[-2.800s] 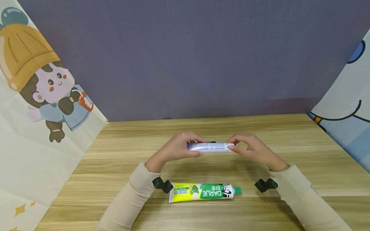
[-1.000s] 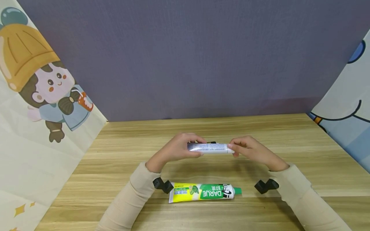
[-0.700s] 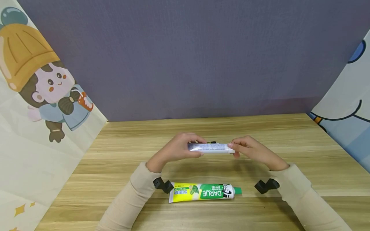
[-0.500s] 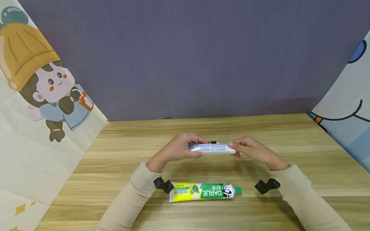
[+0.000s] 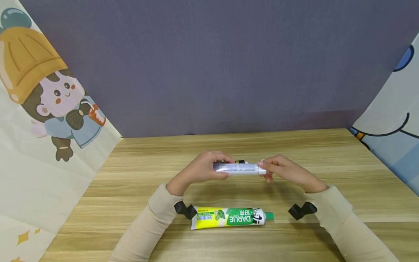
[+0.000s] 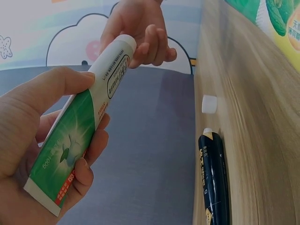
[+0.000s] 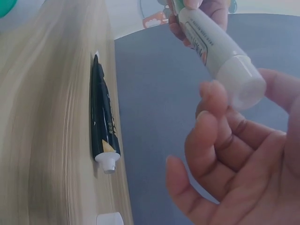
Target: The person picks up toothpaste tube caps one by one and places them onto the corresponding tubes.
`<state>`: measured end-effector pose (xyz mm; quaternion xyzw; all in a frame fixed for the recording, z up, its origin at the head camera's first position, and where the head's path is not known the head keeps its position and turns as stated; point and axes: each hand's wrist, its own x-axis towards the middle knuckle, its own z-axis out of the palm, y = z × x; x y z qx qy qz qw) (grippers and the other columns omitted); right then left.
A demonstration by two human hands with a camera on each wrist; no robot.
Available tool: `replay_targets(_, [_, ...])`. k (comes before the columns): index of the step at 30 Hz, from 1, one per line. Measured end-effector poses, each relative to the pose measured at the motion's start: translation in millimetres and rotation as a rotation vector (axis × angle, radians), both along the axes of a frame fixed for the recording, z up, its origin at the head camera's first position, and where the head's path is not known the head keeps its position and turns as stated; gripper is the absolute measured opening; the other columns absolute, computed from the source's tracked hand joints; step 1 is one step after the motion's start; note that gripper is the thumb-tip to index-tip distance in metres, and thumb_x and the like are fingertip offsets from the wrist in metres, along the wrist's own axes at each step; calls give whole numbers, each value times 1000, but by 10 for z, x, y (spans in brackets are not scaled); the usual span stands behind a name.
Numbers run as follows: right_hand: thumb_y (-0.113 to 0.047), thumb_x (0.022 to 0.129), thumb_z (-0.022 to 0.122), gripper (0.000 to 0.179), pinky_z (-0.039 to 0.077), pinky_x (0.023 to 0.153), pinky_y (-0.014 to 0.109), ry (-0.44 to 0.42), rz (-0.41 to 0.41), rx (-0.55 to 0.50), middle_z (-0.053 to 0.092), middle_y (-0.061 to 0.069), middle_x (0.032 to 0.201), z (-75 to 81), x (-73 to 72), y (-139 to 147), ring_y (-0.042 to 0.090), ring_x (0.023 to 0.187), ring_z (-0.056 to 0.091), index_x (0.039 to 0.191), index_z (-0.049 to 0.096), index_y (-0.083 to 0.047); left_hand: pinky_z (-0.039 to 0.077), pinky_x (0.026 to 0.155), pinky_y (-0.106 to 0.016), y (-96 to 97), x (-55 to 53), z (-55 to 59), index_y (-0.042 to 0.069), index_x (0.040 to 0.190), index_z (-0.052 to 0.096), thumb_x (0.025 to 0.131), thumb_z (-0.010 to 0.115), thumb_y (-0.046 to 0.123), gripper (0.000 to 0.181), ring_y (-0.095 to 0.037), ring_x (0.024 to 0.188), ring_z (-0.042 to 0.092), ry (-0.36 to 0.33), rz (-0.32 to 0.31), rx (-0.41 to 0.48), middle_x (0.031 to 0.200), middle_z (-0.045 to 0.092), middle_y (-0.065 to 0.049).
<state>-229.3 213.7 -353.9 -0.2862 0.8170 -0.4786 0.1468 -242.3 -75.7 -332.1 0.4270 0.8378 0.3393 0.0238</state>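
My left hand [image 5: 205, 167] holds a green and white toothpaste tube [image 6: 77, 126] above the table, fingers and thumb wrapped round its body. At the tube's other end, my right hand [image 5: 282, 169] pinches the white cap [image 7: 242, 84] with thumb and forefinger; the other fingers are loosely curled. The cap sits on the tube. Below and behind lies a black toothpaste tube [image 7: 103, 117] with its white nozzle bare, mostly hidden in the head view. Close to that nozzle, a loose white cap [image 6: 209, 104] stands on the table.
A yellow and green Darlie toothpaste tube [image 5: 229, 217] with a green cap lies on the wooden table [image 5: 157, 233], nearer me, between my forearms. A grey-blue panel [image 5: 222, 69] rises at the table's back edge, and printed cartoon sheets [image 5: 29, 174] flank both sides.
My right fingers have shifted and turned about the cap, showing more of it. The held tube has moved very slightly to the right; my left hand keeps its grip.
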Motion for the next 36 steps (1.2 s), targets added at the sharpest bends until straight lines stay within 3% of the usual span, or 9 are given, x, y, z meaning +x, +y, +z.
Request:
replay_targets(5, [-21, 102, 40, 37, 45, 66, 32, 63, -53, 18, 61, 5, 71, 8, 15, -2, 16, 66, 56, 86, 66, -1, 48, 69, -22, 16, -7, -2, 12, 112, 69, 80, 75, 18, 32, -8, 82, 56, 5, -2, 0, 108, 67, -1])
replay_targets(13, [-21, 102, 41, 34, 49, 71, 29, 206, -172, 64, 65, 1, 83, 42, 43, 22, 15, 77, 59, 91, 69, -5, 47, 70, -23, 64, -13, -60, 12, 111, 69, 80, 75, 16, 32, -9, 82, 56, -8, -7, 2, 107, 67, -1])
replay_targets(19, [-21, 99, 47, 26, 49, 75, 30, 230, -219, 58, 65, -1, 82, 39, 51, 62, 23, 81, 60, 93, 68, -6, 46, 71, -23, 41, -6, -138, 12, 111, 69, 80, 76, 17, 32, -10, 82, 56, -47, 25, -16, 108, 67, 0])
replay_targets(30, [-20, 94, 59, 19, 47, 69, 27, 245, -305, 74, 66, 7, 90, -39, -29, 174, 14, 80, 58, 102, 66, -4, 46, 69, -22, -73, -61, -301, 12, 109, 70, 76, 79, 20, 35, -8, 79, 55, -128, 74, -31, 105, 68, -1])
replay_targets(36, [-19, 92, 61, 23, 48, 74, 27, 190, -319, 72, 66, 10, 98, -103, -98, 214, 19, 88, 57, 106, 63, -1, 46, 72, -23, -95, -80, -395, 12, 108, 69, 76, 79, 21, 35, -8, 80, 55, -180, 84, -68, 100, 68, 1])
